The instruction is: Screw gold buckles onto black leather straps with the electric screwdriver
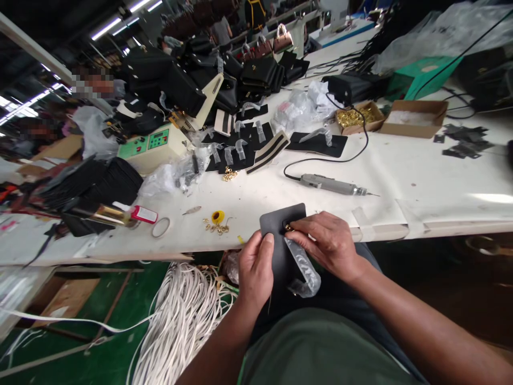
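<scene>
My left hand (257, 267) grips the left edge of a dark flat bag panel (280, 256), thumb on top, just off the table's front edge. On the panel lies a handle (301, 262) wrapped in clear plastic. My right hand (326, 240) pinches a small gold metal fitting (287, 228) at the handle's upper end, against the panel. A grey electric screwdriver (331, 184) with a cable lies on the table beyond my right hand. To the left are a yellow ring-shaped piece (217, 216) and several loose gold fittings (218, 230).
Black panels with plastic-wrapped handles (236, 147) lie farther back. A box of gold parts (360, 116) and a brown carton (412, 120) stand at the right. A cream machine with green panels (154, 147) is at left. White cords (180, 321) hang below the table.
</scene>
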A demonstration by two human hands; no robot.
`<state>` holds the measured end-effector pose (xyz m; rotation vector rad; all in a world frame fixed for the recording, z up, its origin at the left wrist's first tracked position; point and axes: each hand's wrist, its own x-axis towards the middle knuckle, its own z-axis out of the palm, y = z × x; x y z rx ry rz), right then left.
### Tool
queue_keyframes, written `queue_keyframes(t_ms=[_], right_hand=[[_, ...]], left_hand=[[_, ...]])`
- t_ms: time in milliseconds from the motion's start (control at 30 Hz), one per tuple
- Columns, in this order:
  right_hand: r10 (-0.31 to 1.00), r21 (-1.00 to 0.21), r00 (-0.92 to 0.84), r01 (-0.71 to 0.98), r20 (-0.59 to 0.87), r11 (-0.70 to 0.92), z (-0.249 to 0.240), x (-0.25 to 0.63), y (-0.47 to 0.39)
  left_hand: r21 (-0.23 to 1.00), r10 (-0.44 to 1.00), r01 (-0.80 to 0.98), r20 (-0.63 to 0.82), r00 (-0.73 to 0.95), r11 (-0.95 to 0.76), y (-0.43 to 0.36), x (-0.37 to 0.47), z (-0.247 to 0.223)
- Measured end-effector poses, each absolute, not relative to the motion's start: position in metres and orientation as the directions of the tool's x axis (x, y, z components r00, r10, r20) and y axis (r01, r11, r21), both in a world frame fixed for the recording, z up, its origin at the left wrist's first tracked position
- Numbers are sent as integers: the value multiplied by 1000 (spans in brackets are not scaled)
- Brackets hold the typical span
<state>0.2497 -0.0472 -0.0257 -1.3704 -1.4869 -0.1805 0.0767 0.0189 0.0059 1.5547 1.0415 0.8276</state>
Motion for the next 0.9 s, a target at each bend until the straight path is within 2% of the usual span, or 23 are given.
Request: queue_keyframes(t_ms=[200, 467, 667, 800, 900], right_hand=[[634, -464, 163, 816, 756, 343, -27, 257, -46], [638, -606, 302, 723, 709, 332, -32, 250, -45], [721, -889, 531, 364, 444, 279, -32, 252, -44], [666, -963, 698, 237, 263, 132, -30, 256, -48], [730, -999, 683, -9, 28, 46, -32, 256, -53]], left_hand=[[969, 911, 234, -30, 411, -74, 14, 78, 5], [970, 921, 236, -36, 388, -62, 11, 78, 6], [993, 935, 54, -119, 333, 107, 19, 84, 1], [963, 918, -52, -234, 321, 264, 25, 87, 4], [948, 903, -89, -259, 342, 306, 29, 89, 6]])
